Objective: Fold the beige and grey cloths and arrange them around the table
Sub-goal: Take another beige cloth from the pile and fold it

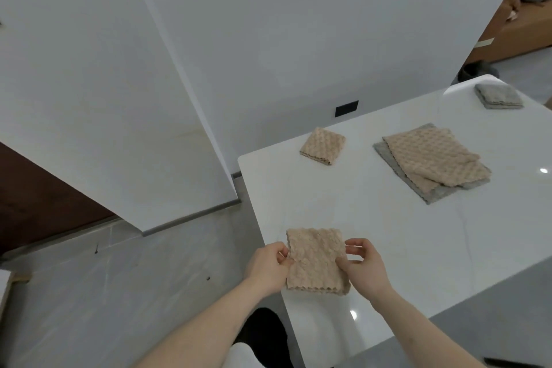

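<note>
My left hand (268,266) and right hand (363,267) pinch opposite edges of a folded beige cloth (316,260), waffle-textured with scalloped hems, at the near left edge of the white surface (418,248).

A glossy white rectangular table (388,218) stands on a pale grey tiled floor (104,293). On it, near the far left corner, lies a small folded beige textured cloth (322,146). A small folded grey cloth (498,95) sits at the far end. Between them, unfolded beige cloths (433,157) rest atop flat grey cloths (442,196).
</note>
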Motion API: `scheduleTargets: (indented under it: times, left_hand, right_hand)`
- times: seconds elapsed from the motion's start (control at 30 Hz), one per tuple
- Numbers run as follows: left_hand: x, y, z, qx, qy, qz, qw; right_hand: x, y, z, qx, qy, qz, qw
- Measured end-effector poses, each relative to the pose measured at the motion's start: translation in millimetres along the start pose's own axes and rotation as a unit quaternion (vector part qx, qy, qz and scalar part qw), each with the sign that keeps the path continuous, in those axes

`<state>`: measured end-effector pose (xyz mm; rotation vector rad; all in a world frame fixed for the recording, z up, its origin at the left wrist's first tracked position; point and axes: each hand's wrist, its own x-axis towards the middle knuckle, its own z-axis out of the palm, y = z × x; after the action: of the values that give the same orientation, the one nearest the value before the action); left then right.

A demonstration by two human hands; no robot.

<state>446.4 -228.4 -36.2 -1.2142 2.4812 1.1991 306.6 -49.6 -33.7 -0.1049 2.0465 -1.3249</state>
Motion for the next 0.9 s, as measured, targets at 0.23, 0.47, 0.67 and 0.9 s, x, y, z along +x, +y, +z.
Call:
scheduleTargets:
  times: [0.23,0.47,0.67,0.9]
  left_hand:
    - [29.1,-9.0,-8.9,-0.017,-0.009,-0.025,1.000]
    - [90.1,-23.2,-31.8,-0.013,-0.018,-0.045,0.999]
    - [147.8,-34.7,-45.8,0.023,-0.024,-0.059,0.998]
    - [192.8,-53.8,-54.8,0.056,-0.041,-0.047,0.996]
  right_hand:
    - [16.0,-4.2,14.9,-0.018,-0.006,-0.001,1.000]
    - [67.4,-22.0,51.1,-0.043,0.002,0.024,0.999]
    - [109.7,-23.2,99.4,-0.048,0.021,0.056,0.997]
    - [136.6,-20.9,135.7,-0.065,0.045,0.059,0.995]
